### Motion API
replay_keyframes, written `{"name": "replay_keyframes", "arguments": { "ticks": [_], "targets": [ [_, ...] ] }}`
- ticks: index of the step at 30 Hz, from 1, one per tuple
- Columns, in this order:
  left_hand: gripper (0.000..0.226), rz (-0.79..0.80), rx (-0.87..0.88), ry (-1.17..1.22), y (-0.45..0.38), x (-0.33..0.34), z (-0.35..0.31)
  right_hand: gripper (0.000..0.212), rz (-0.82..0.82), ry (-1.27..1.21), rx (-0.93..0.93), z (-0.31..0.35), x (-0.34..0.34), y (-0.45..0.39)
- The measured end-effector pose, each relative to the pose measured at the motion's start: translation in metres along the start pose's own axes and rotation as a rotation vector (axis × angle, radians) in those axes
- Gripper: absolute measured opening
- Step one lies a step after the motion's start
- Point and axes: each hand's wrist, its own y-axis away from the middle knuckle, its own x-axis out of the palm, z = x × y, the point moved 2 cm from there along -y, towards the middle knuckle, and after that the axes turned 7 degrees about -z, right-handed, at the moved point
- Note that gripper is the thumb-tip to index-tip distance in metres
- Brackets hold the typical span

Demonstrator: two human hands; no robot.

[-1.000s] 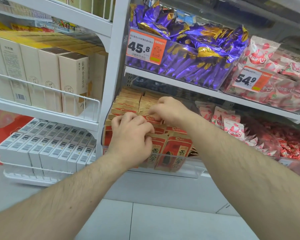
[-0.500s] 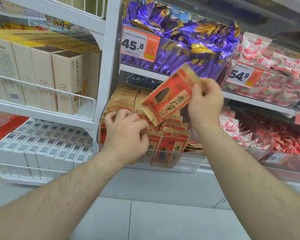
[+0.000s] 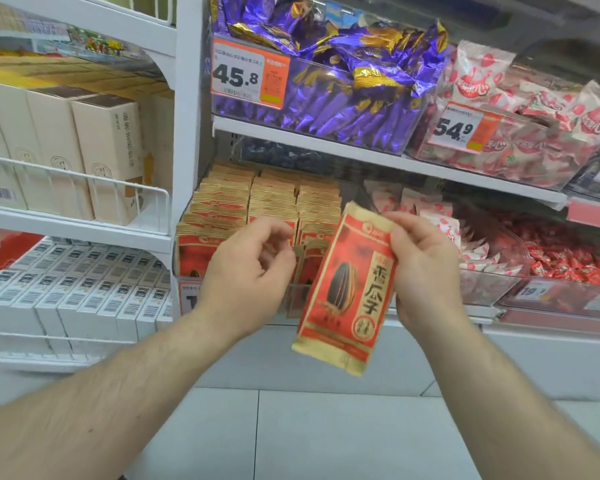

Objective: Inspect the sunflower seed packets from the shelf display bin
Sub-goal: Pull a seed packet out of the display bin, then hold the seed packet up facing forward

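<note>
My right hand (image 3: 426,268) grips a red and tan sunflower seed packet (image 3: 347,292) by its right edge and holds it upright in front of the shelf, printed face toward me. Behind it the clear display bin (image 3: 191,292) on the lower shelf holds several rows of the same seed packets (image 3: 250,199) standing on edge. My left hand (image 3: 246,275) hovers in front of the bin, fingers loosely curled, holding nothing and just left of the held packet.
Purple candy bags (image 3: 343,84) fill a bin above, with a 45.8 price tag (image 3: 250,76). Red and white snack packs (image 3: 520,129) lie to the right. Cream boxes (image 3: 94,147) and white boxes (image 3: 84,289) sit on wire racks at left. Grey floor tiles (image 3: 309,434) lie below.
My right hand lifted one packet out of the bin, then brought it down and turned it upright facing me. My left hand came off the packets in the bin.
</note>
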Motion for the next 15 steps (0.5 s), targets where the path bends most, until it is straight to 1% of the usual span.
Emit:
{"name": "replay_keyframes", "arguments": {
  "ticks": [1, 3, 5, 7, 9, 15],
  "targets": [
    [0.016, 0.068, -0.11, 0.05, 0.005, 0.004, -0.002, 0.032, 0.023, 0.02, -0.004, -0.005, -0.003, 0.006],
    [0.021, 0.227, -0.286, 0.051, 0.012, 0.012, -0.003, 0.032, 0.058, 0.046, -0.005, -0.013, -0.006, 0.014],
    [0.022, 0.42, -0.427, 0.055, 0.019, 0.022, 0.0, 0.033, 0.091, 0.059, -0.008, -0.019, -0.007, 0.02],
    [0.017, 0.554, -0.529, 0.092, 0.026, 0.03, 0.002, 0.033, 0.113, 0.076, -0.003, -0.023, -0.01, 0.024],
    [0.018, 0.599, -0.58, 0.121, 0.028, 0.035, 0.005, 0.033, 0.122, 0.098, -0.007, -0.025, -0.013, 0.025],
    [0.022, 0.571, -0.619, 0.155, 0.028, 0.039, 0.005, 0.017, 0.175, 0.041, 0.101, -0.028, -0.024, 0.027]
  ]
}}
